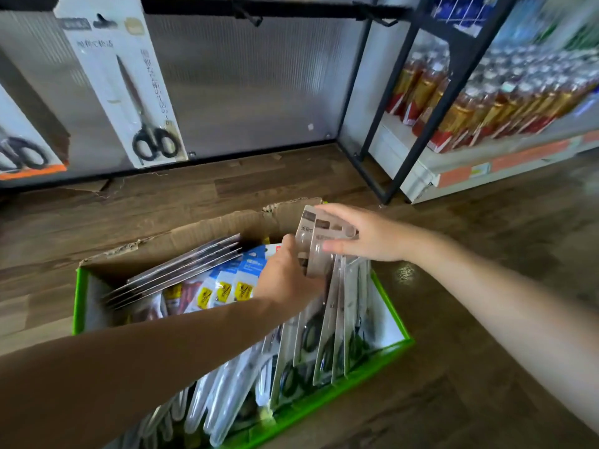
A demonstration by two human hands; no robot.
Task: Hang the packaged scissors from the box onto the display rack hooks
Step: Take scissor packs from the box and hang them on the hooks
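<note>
A green-edged cardboard box (393,343) on the floor holds several packaged scissors standing upright. My left hand (288,277) and my right hand (363,234) both grip the tops of a few grey-carded scissors packs (316,246) at the box's far right side. One packaged pair of black-handled scissors (129,89) hangs from a hook on the black rack bar (291,9) at upper left. Two bare hooks (248,14) stick out further right on the bar. Another hanging pack (19,147) shows at the far left edge.
Blue-and-yellow packs (233,280) and a flat stack of carded packs (181,270) fill the box's back. The rack's black frame leg (421,102) stands to the right. Behind it is a shelf of bottles (486,102). Wooden floor surrounds the box.
</note>
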